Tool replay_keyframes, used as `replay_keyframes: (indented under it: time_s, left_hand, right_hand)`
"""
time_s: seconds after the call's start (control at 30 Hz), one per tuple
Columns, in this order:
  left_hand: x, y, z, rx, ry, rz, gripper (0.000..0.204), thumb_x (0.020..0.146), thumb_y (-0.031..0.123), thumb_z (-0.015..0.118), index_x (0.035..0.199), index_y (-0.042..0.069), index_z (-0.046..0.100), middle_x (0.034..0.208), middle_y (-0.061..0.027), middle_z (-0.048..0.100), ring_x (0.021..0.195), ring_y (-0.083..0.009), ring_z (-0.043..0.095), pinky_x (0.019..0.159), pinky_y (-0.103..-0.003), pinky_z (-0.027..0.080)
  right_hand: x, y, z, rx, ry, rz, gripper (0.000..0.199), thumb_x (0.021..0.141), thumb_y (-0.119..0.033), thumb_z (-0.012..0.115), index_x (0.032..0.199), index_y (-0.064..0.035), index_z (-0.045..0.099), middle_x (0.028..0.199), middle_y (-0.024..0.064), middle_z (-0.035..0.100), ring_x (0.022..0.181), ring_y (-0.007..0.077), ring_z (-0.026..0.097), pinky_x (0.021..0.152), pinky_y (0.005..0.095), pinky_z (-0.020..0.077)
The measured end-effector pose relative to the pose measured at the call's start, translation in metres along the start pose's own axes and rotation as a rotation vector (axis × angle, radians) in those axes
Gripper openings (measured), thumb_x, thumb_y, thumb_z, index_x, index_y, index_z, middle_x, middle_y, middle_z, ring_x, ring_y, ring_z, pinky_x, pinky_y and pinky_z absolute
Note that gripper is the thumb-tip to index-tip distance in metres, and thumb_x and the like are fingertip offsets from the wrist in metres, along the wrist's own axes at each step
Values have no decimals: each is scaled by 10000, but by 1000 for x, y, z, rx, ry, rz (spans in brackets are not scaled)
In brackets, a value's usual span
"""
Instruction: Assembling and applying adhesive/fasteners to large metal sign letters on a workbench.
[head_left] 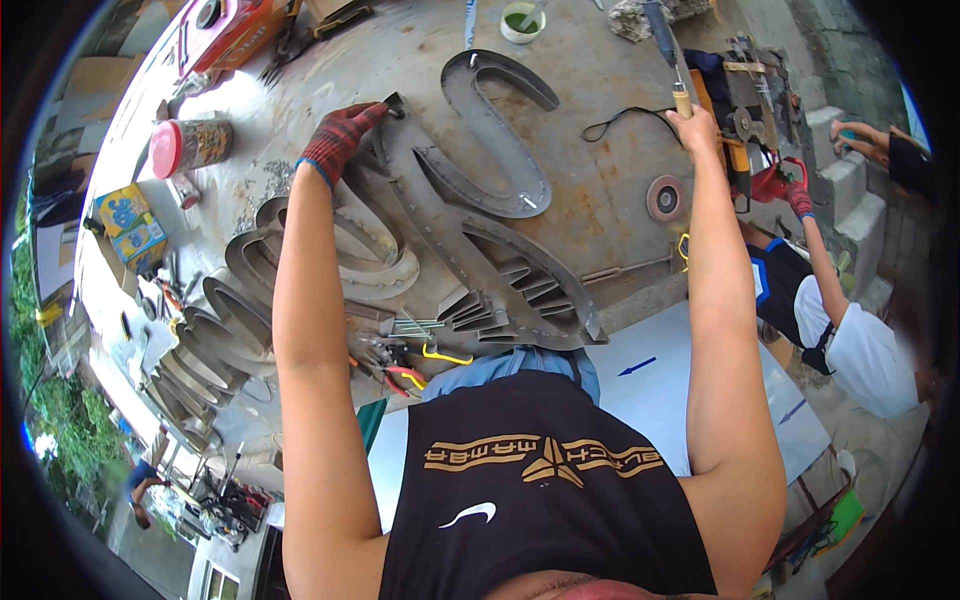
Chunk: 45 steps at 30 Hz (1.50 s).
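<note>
My left hand (345, 138), in a red and dark knit glove, is closed on the upper end of a large grey sheet-metal letter (425, 205) lying on the metal table. Several small fins stand inside its lower part. Bare and stretched out to the far right, my right hand (694, 130) grips the wooden handle of a soldering iron (683, 102), its metal shaft pointing away from me. A curved S-shaped metal letter (530, 190) lies between my hands. More curved metal letters (385, 270) sit beside my left forearm, partly hidden by it.
A white cup (522, 22) of green liquid stands at the far edge. A grinding disc (665, 198) lies near my right forearm; pliers (405, 380) lie near my waist. At left are a red-lidded jar (190, 145) and a red can (225, 35). A co-worker (850, 330) is at right.
</note>
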<state>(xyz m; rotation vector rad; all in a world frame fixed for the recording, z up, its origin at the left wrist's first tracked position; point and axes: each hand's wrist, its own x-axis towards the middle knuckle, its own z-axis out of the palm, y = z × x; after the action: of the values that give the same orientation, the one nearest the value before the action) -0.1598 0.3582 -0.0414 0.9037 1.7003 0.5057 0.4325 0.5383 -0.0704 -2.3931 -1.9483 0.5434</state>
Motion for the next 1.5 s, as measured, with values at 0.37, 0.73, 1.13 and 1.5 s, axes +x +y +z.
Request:
replay_keyframes:
  time_s: [0.37,0.73,1.13,1.5]
  left_hand:
    - [-15,-1,-2,-10,-2,-74,507,927,486,659,1302,146,690,1305,-71,676,1257,-219,553,1105,-362,355]
    - [-16,8,0,16,23,-25,554,852,577,684,1220,168,742,1249,-123,688,1117,-278,634,1022,-409,450]
    - [-6,5,2,43,17,-49,621,805,642,686,1151,134,768,1145,-125,710,1007,-271,647,954,-413,476]
    - [17,-5,9,46,5,-73,713,789,658,707,1202,78,736,1233,-128,691,1097,-274,634,992,-409,456]
  right_hand:
    - [-94,-48,-77,109,155,-241,379,933,-320,703,1137,-4,653,901,152,720,778,260,708,677,378,531]
    - [-343,-209,-138,277,-228,-317,464,927,-246,697,1331,-45,589,976,230,702,851,321,707,777,367,523]
    - [-391,-289,-71,2,-305,-501,493,937,-121,606,1378,73,502,1033,283,682,910,450,676,828,502,533]
    - [-398,-319,-45,-199,-214,-500,494,943,-135,616,1391,38,504,994,282,679,872,453,679,803,506,541]
